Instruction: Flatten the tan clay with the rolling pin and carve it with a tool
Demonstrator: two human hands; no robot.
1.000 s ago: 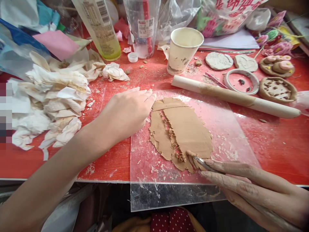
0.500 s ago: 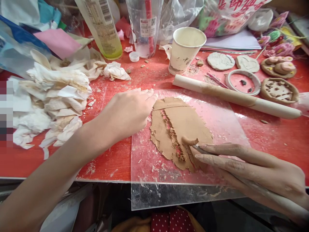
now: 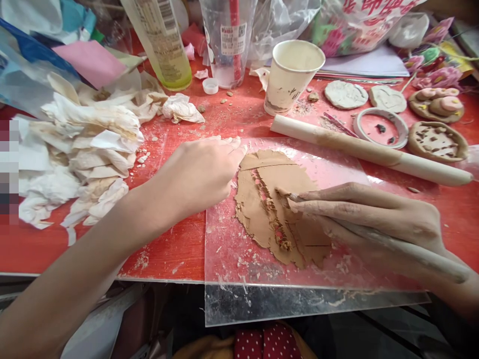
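A flat, ragged slab of brown clay lies on a clear plastic sheet. A rough groove with torn edges runs down its left half, and thin cut lines cross it. My left hand rests palm down at the slab's upper left edge, fingers stretched out with their tips partly hidden. My right hand grips a grey, clay-smeared sculpting tool. Its tip touches the clay right of the groove, where a small piece of clay is raised. The fingers partly cover the tip.
Behind the slab lie a rolling pin, a paper cup and a tape ring. Decorated clay pieces sit at right. Crumpled tissues are heaped at left, with a bottle and plastic cup behind.
My right hand has moved up and left with the tool, farther from the table's front edge. The clay curl at its tip looks smaller. My left hand stays in place.
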